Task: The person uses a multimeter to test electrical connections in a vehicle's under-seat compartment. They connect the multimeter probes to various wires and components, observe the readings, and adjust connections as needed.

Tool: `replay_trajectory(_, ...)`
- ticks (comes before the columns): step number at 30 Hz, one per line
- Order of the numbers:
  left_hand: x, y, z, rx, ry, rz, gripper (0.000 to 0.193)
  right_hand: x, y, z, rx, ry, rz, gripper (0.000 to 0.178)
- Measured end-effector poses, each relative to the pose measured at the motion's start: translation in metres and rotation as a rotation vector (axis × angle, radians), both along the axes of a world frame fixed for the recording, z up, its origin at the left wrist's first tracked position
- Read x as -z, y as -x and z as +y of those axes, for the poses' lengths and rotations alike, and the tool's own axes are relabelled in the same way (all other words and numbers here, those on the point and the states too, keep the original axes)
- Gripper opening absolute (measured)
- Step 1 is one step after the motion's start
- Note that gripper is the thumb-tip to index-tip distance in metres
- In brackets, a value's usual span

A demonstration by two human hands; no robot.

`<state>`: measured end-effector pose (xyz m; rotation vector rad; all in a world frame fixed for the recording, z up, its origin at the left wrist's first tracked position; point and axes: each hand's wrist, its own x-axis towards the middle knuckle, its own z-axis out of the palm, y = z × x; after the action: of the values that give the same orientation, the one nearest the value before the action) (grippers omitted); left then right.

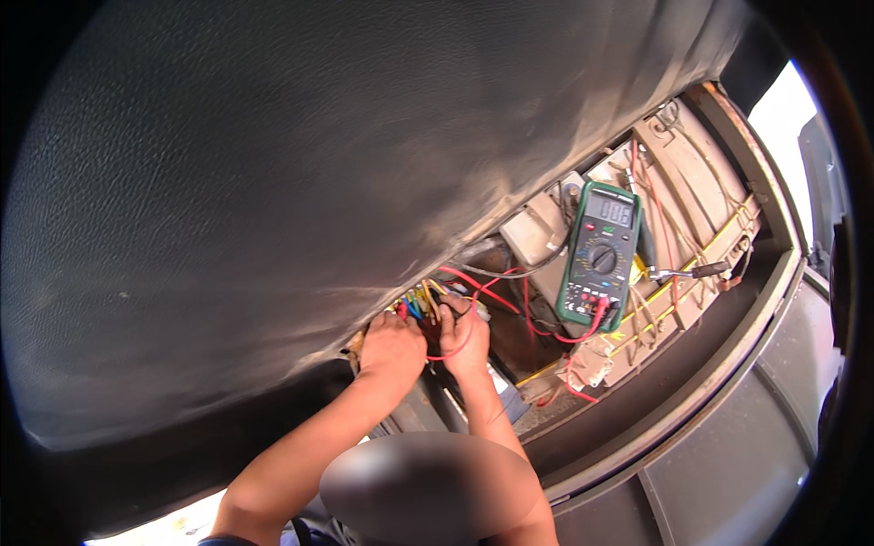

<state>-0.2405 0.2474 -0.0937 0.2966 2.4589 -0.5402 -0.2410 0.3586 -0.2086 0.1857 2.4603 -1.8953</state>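
Observation:
Both of my hands are among a bundle of coloured wires point(421, 298) in a gap below the lifted black cover. My left hand point(393, 348) is closed at the left of the bundle, its fingertips hidden, so what it grips cannot be made out. Close on its right, my right hand point(468, 338) curls its thumb and fingers around some of the wires. A green-cased multimeter point(601, 257) lies to the right with its display lit. A red test lead point(570, 339) runs from its lower socket toward my hands and loops across my right hand.
A large black padded cover point(246, 173) rises over the left and top. White battery-like boxes point(537, 235) sit behind the multimeter. A dark-handled tool point(708, 270) lies right of it, among loose wires. A metal rim point(674, 400) curves along the near right side.

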Motion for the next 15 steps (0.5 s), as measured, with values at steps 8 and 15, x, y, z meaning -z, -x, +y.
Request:
replay_trajectory(8,0.0069,-0.0023,-0.0049,0.011,-0.048,0.093,0.035,-0.0002,0.0004,-0.0014,-0.012,0.002,-0.016,0.022)
replay_trajectory(15,0.0007,-0.0007,-0.0027,0.025,-0.063,0.076,0.038,-0.0008,0.0006,0.0003,-0.015,0.005,-0.064,0.022)
